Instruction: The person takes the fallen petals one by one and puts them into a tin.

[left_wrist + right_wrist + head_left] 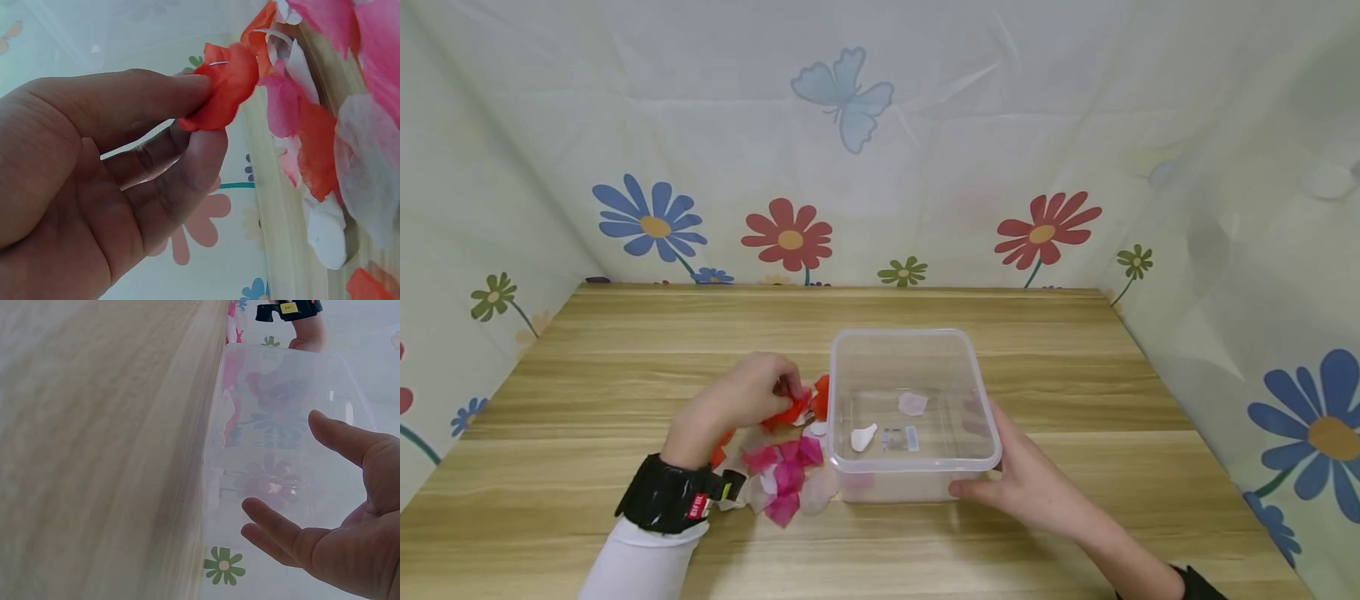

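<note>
Thumb and fingertips of my left hand [747, 390] pinch a small orange-red petal [226, 84], folded and with a thin pale line on it. Close by that hand lies a loose pile of pink petals [787, 475], mixed with red and white ones. A clear plastic container [904, 485] without a lid stands right of the pile. On its bottom are a white petal [862, 437] and a pale pink petal [913, 404]. My right hand [1026, 479] is at the container's front right corner, thumb by the front wall, fingers spread in the right wrist view.
Wood-grain tabletop [1037, 375] surrounds the container and pile. A pale flower-printed sheet [940, 167] rises behind the table and along both sides. A black band [666, 496] sits on the left wrist, close to the petals.
</note>
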Tool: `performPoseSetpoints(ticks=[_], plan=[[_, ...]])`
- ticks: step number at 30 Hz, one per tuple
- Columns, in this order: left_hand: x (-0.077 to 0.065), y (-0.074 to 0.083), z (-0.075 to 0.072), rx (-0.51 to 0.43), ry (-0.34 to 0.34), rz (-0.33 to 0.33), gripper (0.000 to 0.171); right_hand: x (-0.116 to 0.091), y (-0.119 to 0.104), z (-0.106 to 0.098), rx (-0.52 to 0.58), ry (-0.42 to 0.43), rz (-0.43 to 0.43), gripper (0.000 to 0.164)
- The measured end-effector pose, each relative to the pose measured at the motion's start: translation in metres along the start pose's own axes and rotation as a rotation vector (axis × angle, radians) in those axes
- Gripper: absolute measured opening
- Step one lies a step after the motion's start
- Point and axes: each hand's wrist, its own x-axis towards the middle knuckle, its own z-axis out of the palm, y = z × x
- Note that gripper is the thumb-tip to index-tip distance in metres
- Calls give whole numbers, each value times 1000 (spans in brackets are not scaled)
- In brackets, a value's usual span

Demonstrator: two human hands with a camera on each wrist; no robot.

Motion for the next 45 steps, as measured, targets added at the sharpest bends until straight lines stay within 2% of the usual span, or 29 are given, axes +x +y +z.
performPoseSetpoints(ticks=[5,11,15,21,24,27,34,45], plan=[[-2,5,-4,-1,57,28,12,0,-1,0,11,-4,-8,111],[-6,16,-10,8,192,75,12,0,-1,0,4,-4,-7,112],[-8,23,-12,-7,316,111,14,0,-1,0,4,-2,-9,112],[-10,35,-13,-51,574,212,16,0,0,0,19,-10,-12,112],[-13,45,-13,-73,649,266,18,0,0,0,29,-13,-12,111],[-14,55,-12,-105,650,308,19,0,0,1,31,-13,-19,112],[-17,74,-7,-149,585,361,22,0,1,0,20,-15,-32,112],[-11,84,6,-124,477,462,23,1,-1,0,2,-22,-29,116]])
